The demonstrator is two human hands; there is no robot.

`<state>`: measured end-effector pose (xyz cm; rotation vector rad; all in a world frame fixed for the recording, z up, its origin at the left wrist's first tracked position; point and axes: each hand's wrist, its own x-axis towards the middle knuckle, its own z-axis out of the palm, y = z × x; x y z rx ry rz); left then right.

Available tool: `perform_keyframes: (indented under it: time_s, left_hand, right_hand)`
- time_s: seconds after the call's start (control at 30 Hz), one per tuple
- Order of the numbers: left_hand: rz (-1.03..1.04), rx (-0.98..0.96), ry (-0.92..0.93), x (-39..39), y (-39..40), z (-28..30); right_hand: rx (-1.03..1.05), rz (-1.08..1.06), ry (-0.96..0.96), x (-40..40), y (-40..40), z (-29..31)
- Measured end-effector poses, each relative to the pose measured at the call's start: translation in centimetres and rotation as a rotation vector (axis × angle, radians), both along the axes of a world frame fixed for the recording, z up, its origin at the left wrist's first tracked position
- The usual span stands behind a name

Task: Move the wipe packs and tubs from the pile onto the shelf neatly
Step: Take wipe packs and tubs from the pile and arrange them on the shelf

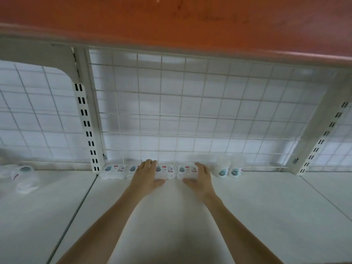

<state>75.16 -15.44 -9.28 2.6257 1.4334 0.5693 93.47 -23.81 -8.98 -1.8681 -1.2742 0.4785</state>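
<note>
white wipe packs (115,169), tubs (228,168) at shelf (247,206) back

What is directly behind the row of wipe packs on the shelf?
A white wire grid panel stands right behind the wipe packs and tubs. The hands cover parts of two packs, so the grid's base there is hidden.
</note>
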Motion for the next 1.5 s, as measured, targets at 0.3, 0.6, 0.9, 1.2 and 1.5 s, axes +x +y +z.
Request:
perform_keyframes:
  time_s: [0.3, 0.6, 0.9, 1.2, 1.5]
  left_hand:
    - [-0.135, 0.133, -0.015, -3.1, -3.6, 1.8]
    - [-0.093, 0.257, -0.02, -9.3, -14.2, 1.2]
    - [0.067, 0.266, -0.051, -15.4, -29.3, 0.0]
    - [0.329, 0.103, 0.166, -29.6, -39.9, -2.4]
    - [0.818, -0.028, -0.011, -46.1, -47.7, -3.3]
  right_hand:
    - [-0.087, 0.083, -0.544, -0.8, -7.2, 3.6]
    - [0.031, 0.107, -0.712, -2.5, -18.5, 3.2]
    - [0.148, 0.217, -0.754, -6.4, -29.0, 0.6]
    - [0.111, 0.573, -0.586, -18.8, -30.3, -1.3]
    - [0.126, 0.974, -0.558, -38.2, -28.4, -1.9]
